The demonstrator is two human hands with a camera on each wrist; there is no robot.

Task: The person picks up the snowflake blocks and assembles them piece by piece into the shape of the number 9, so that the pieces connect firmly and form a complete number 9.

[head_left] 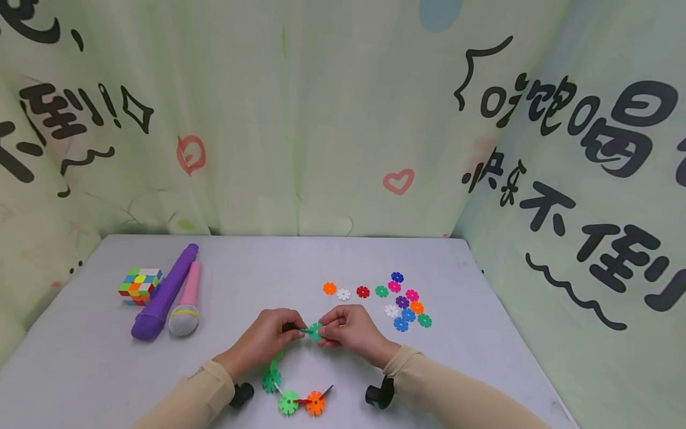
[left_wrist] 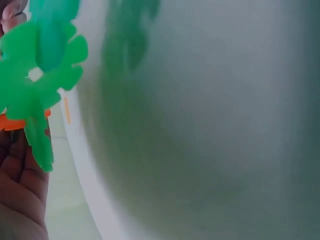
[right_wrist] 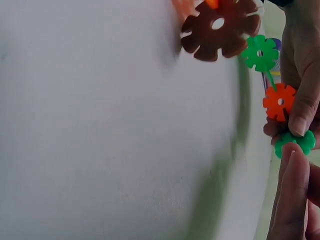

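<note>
Both hands meet over the middle of the table, at a notched green plastic disc. My right hand pinches this disc between thumb and fingers. From the other side, my left hand holds the adjoining end of a curved chain of interlocked discs. Below the hands the chain runs through green discs, a light green disc and an orange disc. In the right wrist view, an orange disc sits next to the pinched green one, partly covered by fingers. A large green disc fills the left wrist view's corner.
Loose discs in several colours lie beyond the right hand, among them a red disc and a blue disc. At the left are a puzzle cube, a purple microphone-shaped object and a pink toy microphone. Printed curtains surround the white table.
</note>
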